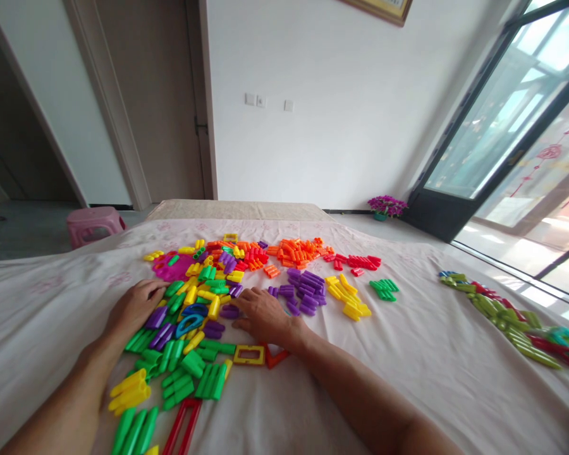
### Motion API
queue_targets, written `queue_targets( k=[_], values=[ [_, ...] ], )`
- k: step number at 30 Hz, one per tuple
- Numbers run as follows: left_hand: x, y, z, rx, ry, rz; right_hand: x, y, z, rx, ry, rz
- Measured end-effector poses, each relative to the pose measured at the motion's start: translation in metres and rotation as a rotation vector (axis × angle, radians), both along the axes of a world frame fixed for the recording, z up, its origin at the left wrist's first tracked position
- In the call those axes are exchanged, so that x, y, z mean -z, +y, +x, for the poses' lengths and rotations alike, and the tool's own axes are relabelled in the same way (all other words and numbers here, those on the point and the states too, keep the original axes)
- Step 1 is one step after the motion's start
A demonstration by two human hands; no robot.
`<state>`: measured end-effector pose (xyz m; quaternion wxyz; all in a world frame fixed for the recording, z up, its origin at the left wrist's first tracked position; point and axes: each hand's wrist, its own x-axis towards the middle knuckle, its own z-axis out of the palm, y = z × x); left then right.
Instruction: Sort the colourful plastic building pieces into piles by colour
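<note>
My left hand (136, 308) rests at the left edge of a mixed heap of plastic building pieces, its fingers stretched out beside green tube blocks (174, 289). It appears to hold nothing. My right hand (267, 318) reaches into the heap from the right. Its thumb and forefinger are apart, close to a purple block (230, 311); whether they touch it is hard to tell. Between both hands lie yellow blocks (214, 308) and blue curved pieces (189, 324). A yellow rectangular frame (249, 355) and a red-orange frame piece (277, 359) lie near my right wrist.
Separate groups of purple (308, 292), orange (298, 253), yellow (347, 296), red (364, 261) and green blocks (384, 289) lie on the pale cloth (408, 354). More pieces (507, 319) line the far right. A pink stool (96, 225) stands beyond the table.
</note>
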<state>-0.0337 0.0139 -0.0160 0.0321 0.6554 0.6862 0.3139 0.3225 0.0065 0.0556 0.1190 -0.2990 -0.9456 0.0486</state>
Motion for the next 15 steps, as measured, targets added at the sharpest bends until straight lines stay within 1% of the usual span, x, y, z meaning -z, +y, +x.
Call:
queue_targets(
  k=[5,8,12,15],
  values=[
    [0.0,0.0,0.001,-0.001,-0.002,0.0,0.001,0.002,0.002,0.008,0.052,-0.02],
    [0.0,0.0,0.001,-0.01,0.002,-0.004,-0.001,0.009,0.008,0.041,0.095,-0.006],
    [0.0,0.001,0.0,-0.011,0.008,-0.001,-0.012,0.021,0.02,0.134,0.127,0.009],
    [0.001,0.001,0.0,-0.006,0.011,0.006,-0.024,0.029,0.032,0.209,0.087,0.003]
  ],
)
